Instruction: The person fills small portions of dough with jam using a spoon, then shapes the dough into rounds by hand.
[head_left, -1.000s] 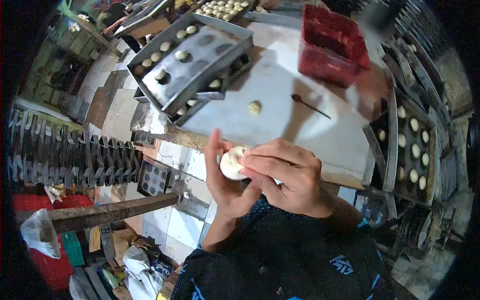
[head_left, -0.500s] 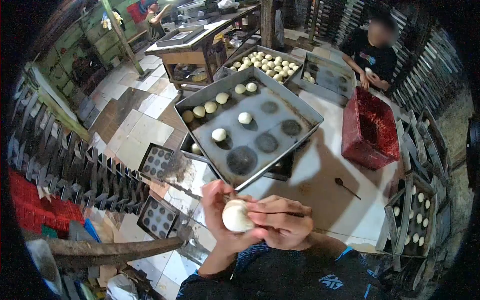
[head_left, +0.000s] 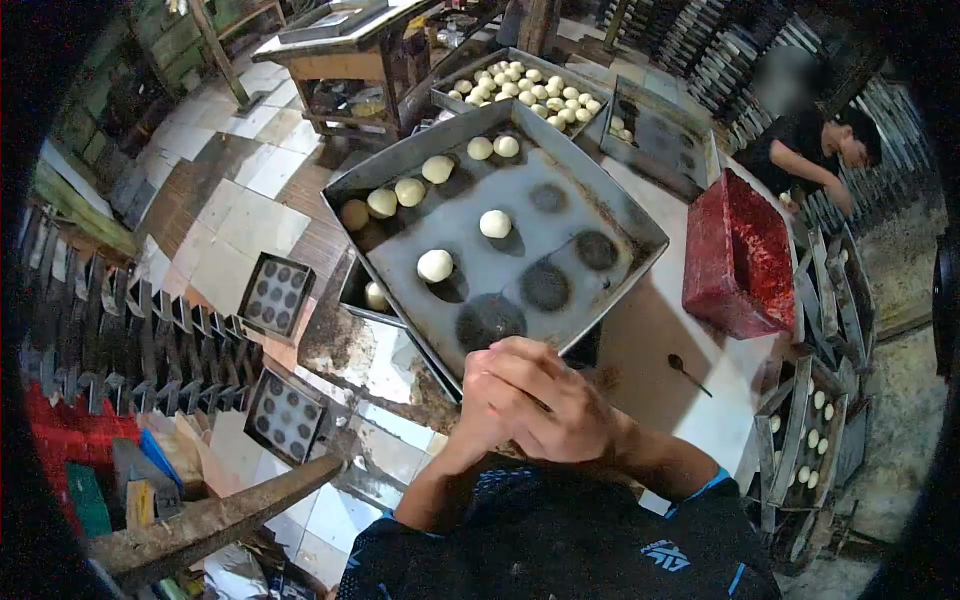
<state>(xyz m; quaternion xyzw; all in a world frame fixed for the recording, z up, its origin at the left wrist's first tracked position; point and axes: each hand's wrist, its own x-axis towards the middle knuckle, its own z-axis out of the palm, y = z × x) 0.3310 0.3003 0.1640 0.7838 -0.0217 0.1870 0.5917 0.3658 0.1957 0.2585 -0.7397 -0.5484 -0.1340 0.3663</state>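
Observation:
My left hand [head_left: 487, 405] and my right hand [head_left: 552, 400] are clasped together in front of my chest, at the near corner of a large metal tray [head_left: 585, 330]. Their fingers are wrapped round each other. The dough ball between them is hidden from view. Inside the tray, two white dough balls lie toward the middle, one at the left [head_left: 435, 265] and one farther back [head_left: 495, 224]. Several more, such as this one [head_left: 437, 169], line its left and back sides.
Behind stands a tray full of dough balls [head_left: 530, 92]. On the right are a red bin [head_left: 715, 255], a dark spoon [head_left: 688, 373] and stacked trays with dough [head_left: 815, 440]. A co-worker [head_left: 800, 155] leans down at the right. Dark-spotted trays [head_left: 276, 293] lie lower left.
My hands have closed over the dough ball, which showed between them before. The camera view has shifted. The co-worker has bent down to the right.

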